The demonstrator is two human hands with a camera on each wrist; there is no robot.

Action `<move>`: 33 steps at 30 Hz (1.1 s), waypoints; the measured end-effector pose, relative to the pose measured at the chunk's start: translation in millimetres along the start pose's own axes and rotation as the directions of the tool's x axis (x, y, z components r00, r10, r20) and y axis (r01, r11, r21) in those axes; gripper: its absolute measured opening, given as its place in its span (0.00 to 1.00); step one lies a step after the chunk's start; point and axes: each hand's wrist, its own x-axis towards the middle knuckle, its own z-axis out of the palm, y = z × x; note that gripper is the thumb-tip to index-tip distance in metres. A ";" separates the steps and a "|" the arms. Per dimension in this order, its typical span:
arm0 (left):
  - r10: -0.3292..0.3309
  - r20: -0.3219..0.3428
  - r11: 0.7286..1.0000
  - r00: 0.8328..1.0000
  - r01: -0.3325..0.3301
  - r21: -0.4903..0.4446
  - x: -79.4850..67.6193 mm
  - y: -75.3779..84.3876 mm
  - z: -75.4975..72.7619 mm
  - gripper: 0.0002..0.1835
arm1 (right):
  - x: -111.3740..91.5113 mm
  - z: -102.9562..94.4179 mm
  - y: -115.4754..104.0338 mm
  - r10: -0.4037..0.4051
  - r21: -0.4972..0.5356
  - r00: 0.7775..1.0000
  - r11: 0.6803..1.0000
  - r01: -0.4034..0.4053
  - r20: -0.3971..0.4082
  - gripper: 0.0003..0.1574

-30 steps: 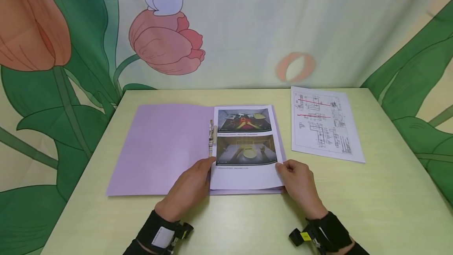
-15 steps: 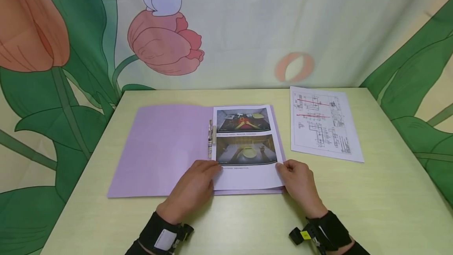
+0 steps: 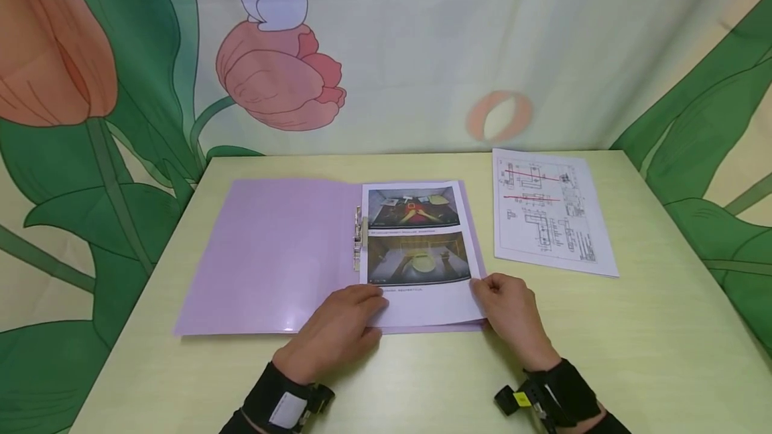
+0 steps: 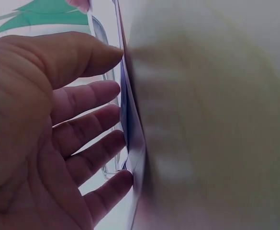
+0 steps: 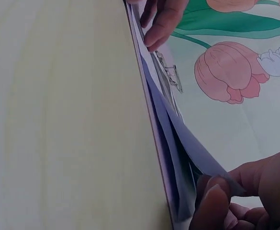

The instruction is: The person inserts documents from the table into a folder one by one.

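A printed cloth forms the backdrop behind the pale table, its far edge running along the fabric. Mid-table, the purple folder lies spread flat, cover to the left, so its contents face the person squarely. Well to the right and far, apart from the folder, sits the drawing sheet, slightly turned, presumably set there to leave the near middle for the folder. The photo page is on the folder's right half, on top, pictures facing up. The left hand grips nothing: its fingers lie extended at the page's near left corner, probably to steady or align that edge. The right hand pinches the near right corner between thumb and finger, and the right wrist view shows this corner raised above layers beneath, a hold that likely separates it from them. Smallest is the metal clip at the fold, beside the page's left edge; whether it clamps the page I cannot tell.
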 end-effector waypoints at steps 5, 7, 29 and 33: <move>-0.002 0.014 1.000 1.000 0.001 0.005 1.4 1.4 -0.3 0.22 | 4.4 -13.4 4.0 -0.012 -0.039 1.000 0.999 0.011 -0.022 0.18; -0.003 0.017 1.000 1.000 0.002 0.012 3.3 2.4 0.7 0.22 | 6.6 -20.9 5.1 -0.014 -0.047 0.999 0.999 0.012 -0.031 0.19; -0.004 -0.008 1.000 1.000 0.004 -0.005 6.9 -1.9 0.3 0.23 | 83.3 -102.4 57.9 -0.123 -0.323 0.944 0.946 0.019 -0.305 0.18; 0.000 -0.022 1.000 1.000 0.000 -0.004 7.4 -2.0 1.3 0.24 | 90.0 -118.4 65.4 -0.010 -0.367 0.961 0.925 -0.097 -0.278 0.24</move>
